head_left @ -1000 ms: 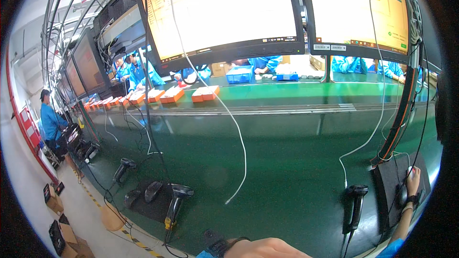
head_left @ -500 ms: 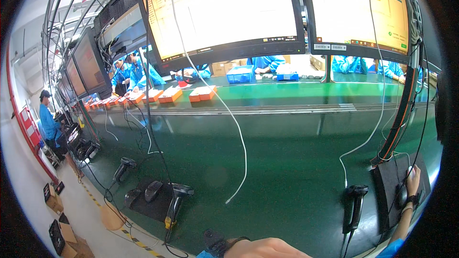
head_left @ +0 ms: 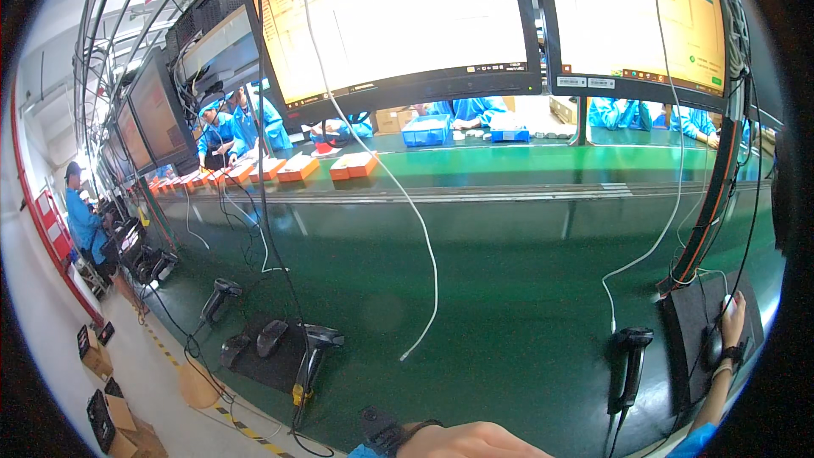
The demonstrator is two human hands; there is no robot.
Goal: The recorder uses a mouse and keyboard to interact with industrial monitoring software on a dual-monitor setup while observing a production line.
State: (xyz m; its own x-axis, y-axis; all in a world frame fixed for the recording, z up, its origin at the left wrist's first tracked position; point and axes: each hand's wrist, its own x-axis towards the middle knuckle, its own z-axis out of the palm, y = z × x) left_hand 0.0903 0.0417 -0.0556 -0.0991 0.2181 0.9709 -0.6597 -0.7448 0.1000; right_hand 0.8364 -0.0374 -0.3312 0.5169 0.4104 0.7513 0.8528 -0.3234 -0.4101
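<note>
Right hand (head_left: 727,326) resting palm-down on a computer mouse (head_left: 715,346), fingers draped loosely over it rather than clenched; mouse sitting on a black mouse pad (head_left: 691,322) at the right end of the green workbench (head_left: 509,288). Left hand (head_left: 475,443) low at the bottom edge, wrist banded by a dark strap, knuckles only in view, so open or closed cannot be told; nothing seen in it.

Nearest the right hand: a black handheld barcode scanner (head_left: 632,365) standing just beside the pad, cable trailing down. Farther left, a second scanner (head_left: 314,354) upright on a dark mat (head_left: 271,365), with another mouse (head_left: 271,335) on that mat and a third scanner (head_left: 219,297) beyond. White cable (head_left: 424,246) hanging down from above to the bench surface. Two large monitors (head_left: 398,17) overhead. Orange trays (head_left: 354,167) and a blue bin (head_left: 428,130) along the conveyor behind, people in blue coats working on the far side.

Mouse likely light, rigid, smooth plastic, sliding easily on the pad; best held over the hump with thumb and outer fingers at the sides. Cord, possibly running from its front, blurred here and hard to follow.
</note>
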